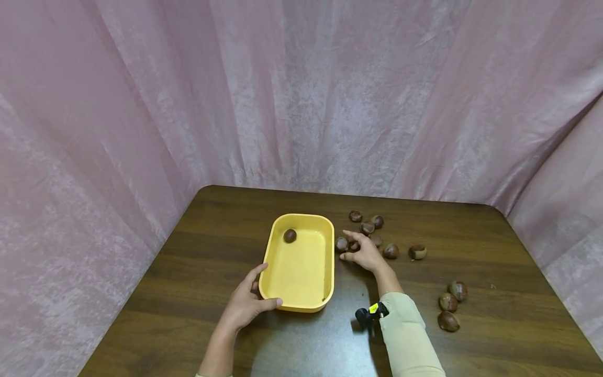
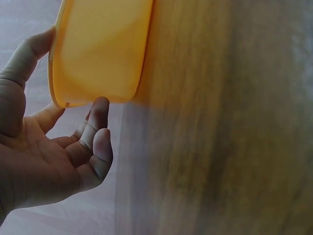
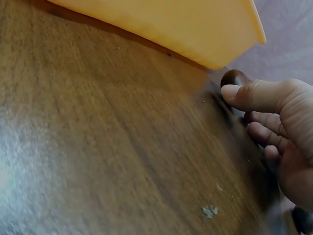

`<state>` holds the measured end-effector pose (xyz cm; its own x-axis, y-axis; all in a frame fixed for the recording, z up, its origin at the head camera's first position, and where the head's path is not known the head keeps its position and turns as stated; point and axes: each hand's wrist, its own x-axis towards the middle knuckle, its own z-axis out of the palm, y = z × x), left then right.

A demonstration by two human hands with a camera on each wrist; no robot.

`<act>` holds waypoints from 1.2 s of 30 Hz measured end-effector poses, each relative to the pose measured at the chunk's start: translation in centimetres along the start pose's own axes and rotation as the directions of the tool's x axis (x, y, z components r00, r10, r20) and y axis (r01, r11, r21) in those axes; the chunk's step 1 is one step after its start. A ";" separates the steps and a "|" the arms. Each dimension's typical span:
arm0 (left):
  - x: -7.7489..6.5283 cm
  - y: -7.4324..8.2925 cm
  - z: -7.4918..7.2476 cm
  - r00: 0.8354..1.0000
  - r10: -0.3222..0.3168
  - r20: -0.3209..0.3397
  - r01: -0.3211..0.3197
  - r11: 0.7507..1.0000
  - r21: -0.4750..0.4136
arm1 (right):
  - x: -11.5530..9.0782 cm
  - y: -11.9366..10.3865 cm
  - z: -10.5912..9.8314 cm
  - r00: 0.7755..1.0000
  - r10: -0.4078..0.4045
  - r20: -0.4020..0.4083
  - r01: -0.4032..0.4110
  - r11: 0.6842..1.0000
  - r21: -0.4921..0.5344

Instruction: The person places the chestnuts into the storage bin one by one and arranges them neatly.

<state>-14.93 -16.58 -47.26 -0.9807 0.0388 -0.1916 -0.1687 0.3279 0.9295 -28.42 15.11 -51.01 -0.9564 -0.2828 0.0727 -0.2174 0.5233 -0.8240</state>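
A yellow plastic tray lies on the table with one brown chestnut inside, near its far left corner. My left hand holds the near left corner, thumb on the front rim and a finger along the left side; the left wrist view shows the other fingers bent beneath that corner. Just right of the tray, my right hand has its thumb and forefinger spread on either side of a chestnut. Another chestnut lies under that hand, partly hidden. In the right wrist view, the thumb covers part of a chestnut.
Several chestnuts are scattered behind and right of my right hand, with a single chestnut farther right. Three chestnuts lie in a row on the table's right side. Pink curtains hang around the wooden table.
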 end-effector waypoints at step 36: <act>0.1 0.2 0.0 0.999 0.034 0.014 -0.034 0.999 -0.035 | -3.9 -1.5 -2.8 0.992 0.116 0.051 -0.126 0.861 0.492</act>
<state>-15.03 -16.54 -47.12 -0.9844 0.0633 -0.1643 -0.1390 0.2933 0.9459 -24.90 17.69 -48.54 -0.9639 -0.2612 -0.0521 0.0293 0.0905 -0.9955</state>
